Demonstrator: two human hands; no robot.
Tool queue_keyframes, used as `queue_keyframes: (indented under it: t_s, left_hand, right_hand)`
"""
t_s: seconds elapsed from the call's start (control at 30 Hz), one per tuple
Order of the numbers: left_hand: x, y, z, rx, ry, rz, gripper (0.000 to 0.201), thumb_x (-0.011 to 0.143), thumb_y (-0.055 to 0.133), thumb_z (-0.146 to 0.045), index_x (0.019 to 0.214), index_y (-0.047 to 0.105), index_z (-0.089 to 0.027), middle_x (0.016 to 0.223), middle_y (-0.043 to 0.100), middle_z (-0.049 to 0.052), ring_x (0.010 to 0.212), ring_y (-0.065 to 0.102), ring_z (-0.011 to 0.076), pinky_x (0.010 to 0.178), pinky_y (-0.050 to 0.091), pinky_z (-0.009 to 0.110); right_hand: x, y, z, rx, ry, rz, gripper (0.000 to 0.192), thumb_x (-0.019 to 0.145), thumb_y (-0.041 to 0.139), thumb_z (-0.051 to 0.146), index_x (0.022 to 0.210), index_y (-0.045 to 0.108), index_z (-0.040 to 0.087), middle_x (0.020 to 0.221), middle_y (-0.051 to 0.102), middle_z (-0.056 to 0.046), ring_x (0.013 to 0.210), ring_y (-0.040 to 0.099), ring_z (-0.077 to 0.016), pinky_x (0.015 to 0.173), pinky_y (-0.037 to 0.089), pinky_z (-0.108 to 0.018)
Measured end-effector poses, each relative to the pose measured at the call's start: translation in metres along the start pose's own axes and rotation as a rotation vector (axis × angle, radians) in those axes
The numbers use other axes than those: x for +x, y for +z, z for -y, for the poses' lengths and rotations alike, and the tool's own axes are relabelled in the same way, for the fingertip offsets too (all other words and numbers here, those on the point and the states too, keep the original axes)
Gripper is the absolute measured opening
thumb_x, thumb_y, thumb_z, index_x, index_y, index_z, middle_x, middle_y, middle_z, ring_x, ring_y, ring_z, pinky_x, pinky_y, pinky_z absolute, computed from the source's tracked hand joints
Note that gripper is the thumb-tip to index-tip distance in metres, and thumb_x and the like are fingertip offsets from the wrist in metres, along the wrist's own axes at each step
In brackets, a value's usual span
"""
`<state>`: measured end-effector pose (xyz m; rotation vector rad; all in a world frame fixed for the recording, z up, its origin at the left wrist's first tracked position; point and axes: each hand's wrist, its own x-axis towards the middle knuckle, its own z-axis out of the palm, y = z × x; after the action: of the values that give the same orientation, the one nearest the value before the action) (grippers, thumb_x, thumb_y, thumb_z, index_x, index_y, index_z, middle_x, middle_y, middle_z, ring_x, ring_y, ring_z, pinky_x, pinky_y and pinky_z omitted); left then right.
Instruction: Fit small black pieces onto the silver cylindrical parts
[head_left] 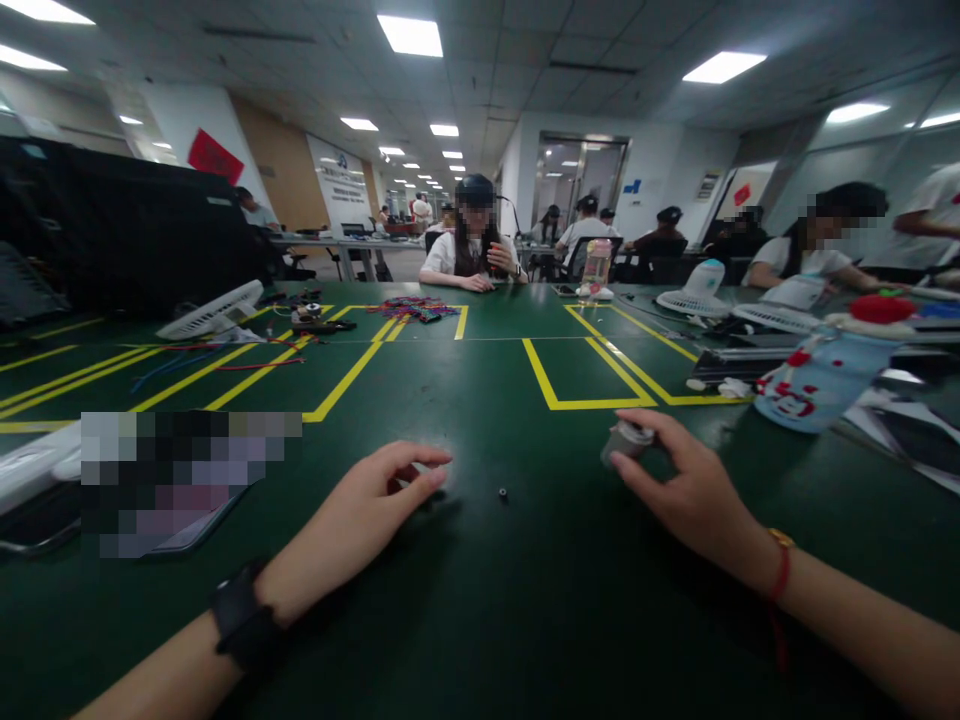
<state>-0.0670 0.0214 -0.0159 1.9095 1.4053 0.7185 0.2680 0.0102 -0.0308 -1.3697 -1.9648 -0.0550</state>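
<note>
On the green table, a small dark cylindrical piece [503,494] lies between my two hands. My left hand [367,505] hovers to its left, thumb and index fingertips drawn together in a loose pinch; anything between them is too small or blurred to make out. My right hand [690,490], to the right of the piece, grips a short grey metal cylinder [628,442] between thumb and fingers. Part of that cylinder is hidden by the fingers and slightly blurred.
Phones [202,510] lie at left. A white fan [214,312], wires [292,350] and a coloured bundle [416,309] sit farther back. At right stands a blue snowman-decorated bottle [817,375]. Yellow tape [555,405] marks the table; a person [465,250] sits opposite.
</note>
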Motion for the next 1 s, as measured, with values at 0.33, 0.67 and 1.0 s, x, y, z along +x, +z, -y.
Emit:
queue_keyframes:
  t_s: [0.33, 0.67, 1.0]
  left_hand:
    - [-0.005, -0.002, 0.014, -0.079, -0.052, 0.037, 0.033, 0.085, 0.053, -0.047, 0.107, 0.067, -0.026, 0.097, 0.069, 0.003, 0.088, 0.063, 0.0234, 0.075, 0.048, 0.034]
    - [-0.003, 0.001, 0.014, 0.009, -0.018, 0.008, 0.034, 0.085, 0.051, -0.048, 0.105, 0.067, -0.024, 0.098, 0.067, 0.004, 0.088, 0.062, 0.0233, 0.080, 0.047, 0.037]
    - [-0.004, 0.000, 0.015, 0.061, -0.001, 0.018, 0.031, 0.087, 0.049, -0.048, 0.101, 0.066, -0.026, 0.100, 0.065, 0.002, 0.088, 0.061, 0.0219, 0.079, 0.047, 0.034]
  right_hand:
    - [-0.045, -0.072, -0.092, -0.409, 0.571, 0.113, 0.066, 0.077, 0.053, 0.060, 0.129, 0.042, 0.022, 0.117, 0.055, -0.013, 0.088, 0.060, -0.0265, 0.074, 0.048, -0.038]
    - [0.010, 0.023, 0.050, -0.092, -0.225, 0.361, 0.028, 0.089, 0.050, 0.035, 0.115, 0.058, 0.028, 0.113, 0.057, -0.001, 0.103, 0.051, -0.0147, 0.088, 0.039, -0.034]
    - [0.036, -0.008, 0.027, -0.094, -0.132, 0.281, 0.027, 0.093, 0.042, 0.035, 0.099, 0.064, 0.020, 0.099, 0.062, -0.005, 0.090, 0.055, -0.0143, 0.080, 0.043, -0.031]
